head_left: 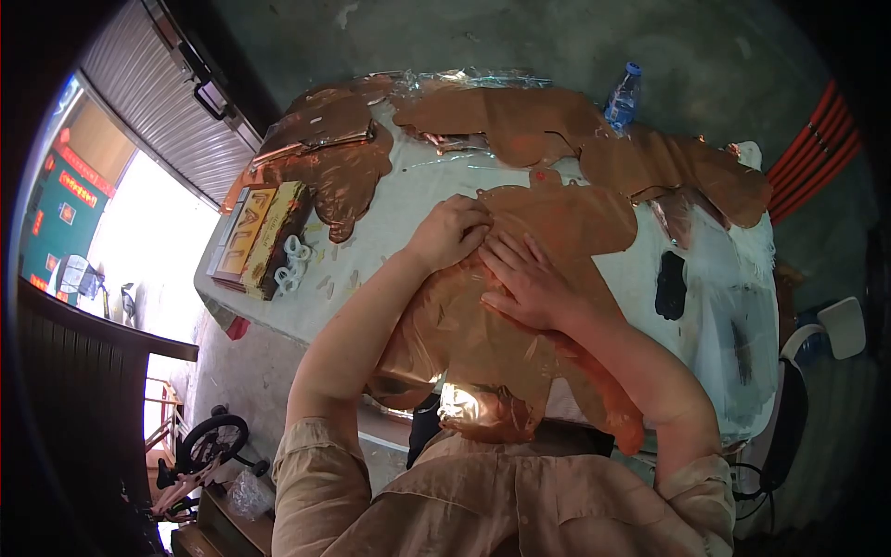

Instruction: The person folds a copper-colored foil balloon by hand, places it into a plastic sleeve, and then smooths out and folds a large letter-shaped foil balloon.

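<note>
A large flat copper-coloured foil sheet (492,343) lies on the white table (371,265) and hangs over its near edge. My left hand (452,232) rests at the sheet's upper left part, its fingers curled together; whatever they pinch is too small to make out. Right beside it, my right hand (524,278) lies palm down on the foil with its fingers spread. A small tab with a red mark (541,176) shows above the sheet's top edge.
More copper foil pieces (483,116) lie along the far side. A yellow box (264,237) and white ribbon rolls (293,260) sit at left. A blue-capped bottle (623,97) stands at the back. At right are a black object (670,285) and clear plastic (738,343).
</note>
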Action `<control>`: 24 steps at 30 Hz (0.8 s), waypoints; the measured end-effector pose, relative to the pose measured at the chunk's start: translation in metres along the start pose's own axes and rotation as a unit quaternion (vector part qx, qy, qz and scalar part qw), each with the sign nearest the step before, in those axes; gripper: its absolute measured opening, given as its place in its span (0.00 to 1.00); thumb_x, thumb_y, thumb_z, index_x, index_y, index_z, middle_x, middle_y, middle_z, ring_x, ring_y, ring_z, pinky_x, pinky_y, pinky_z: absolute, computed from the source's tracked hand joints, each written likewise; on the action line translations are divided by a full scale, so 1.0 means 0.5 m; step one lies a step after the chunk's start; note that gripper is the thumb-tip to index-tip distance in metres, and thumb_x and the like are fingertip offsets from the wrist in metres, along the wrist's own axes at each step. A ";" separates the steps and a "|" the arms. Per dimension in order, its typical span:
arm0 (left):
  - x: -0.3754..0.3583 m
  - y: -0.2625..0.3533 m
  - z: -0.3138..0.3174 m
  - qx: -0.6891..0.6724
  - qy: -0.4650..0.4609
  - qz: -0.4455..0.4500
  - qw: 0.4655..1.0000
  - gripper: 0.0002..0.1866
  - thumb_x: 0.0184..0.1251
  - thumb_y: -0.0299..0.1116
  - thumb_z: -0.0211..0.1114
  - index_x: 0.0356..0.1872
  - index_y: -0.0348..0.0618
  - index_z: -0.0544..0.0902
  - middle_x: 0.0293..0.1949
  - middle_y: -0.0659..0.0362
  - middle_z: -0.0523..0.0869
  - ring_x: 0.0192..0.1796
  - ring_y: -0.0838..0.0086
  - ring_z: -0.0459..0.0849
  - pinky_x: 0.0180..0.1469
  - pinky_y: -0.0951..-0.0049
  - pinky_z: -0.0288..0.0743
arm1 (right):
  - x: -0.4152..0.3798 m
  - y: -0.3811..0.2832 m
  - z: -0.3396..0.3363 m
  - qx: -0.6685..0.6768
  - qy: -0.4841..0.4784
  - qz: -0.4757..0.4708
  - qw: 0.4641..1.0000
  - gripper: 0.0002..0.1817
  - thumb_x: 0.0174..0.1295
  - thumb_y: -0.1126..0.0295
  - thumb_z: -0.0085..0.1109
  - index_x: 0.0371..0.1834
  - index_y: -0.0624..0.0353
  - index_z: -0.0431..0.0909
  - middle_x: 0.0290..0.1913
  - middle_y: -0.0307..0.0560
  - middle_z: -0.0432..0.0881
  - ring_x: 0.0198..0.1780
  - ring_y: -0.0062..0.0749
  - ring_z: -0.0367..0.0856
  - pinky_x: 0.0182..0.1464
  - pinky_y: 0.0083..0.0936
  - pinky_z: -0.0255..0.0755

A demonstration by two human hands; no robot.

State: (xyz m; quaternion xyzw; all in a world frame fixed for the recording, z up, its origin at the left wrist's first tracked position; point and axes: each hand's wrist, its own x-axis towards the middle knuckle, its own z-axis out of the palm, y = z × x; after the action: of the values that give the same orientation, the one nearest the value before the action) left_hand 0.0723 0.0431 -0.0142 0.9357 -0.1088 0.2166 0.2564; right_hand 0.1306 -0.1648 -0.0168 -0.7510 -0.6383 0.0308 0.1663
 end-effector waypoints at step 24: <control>-0.005 0.006 0.000 0.045 0.000 0.018 0.999 0.10 0.57 0.32 0.66 0.38 0.40 0.83 0.45 0.55 0.84 0.50 0.58 0.78 0.55 0.62 0.73 | -0.166 -0.092 -0.034 0.032 0.026 -0.030 0.999 0.26 0.65 0.62 0.52 0.65 0.61 0.68 0.70 0.56 0.63 0.72 0.50 0.58 0.72 0.47 0.51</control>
State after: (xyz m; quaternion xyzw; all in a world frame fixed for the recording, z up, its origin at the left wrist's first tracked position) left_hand 0.0691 0.0408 -0.0139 0.9440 -0.1158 0.2264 0.2103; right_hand 0.0764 -0.2429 -0.0013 -0.7265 -0.6547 0.0269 0.2072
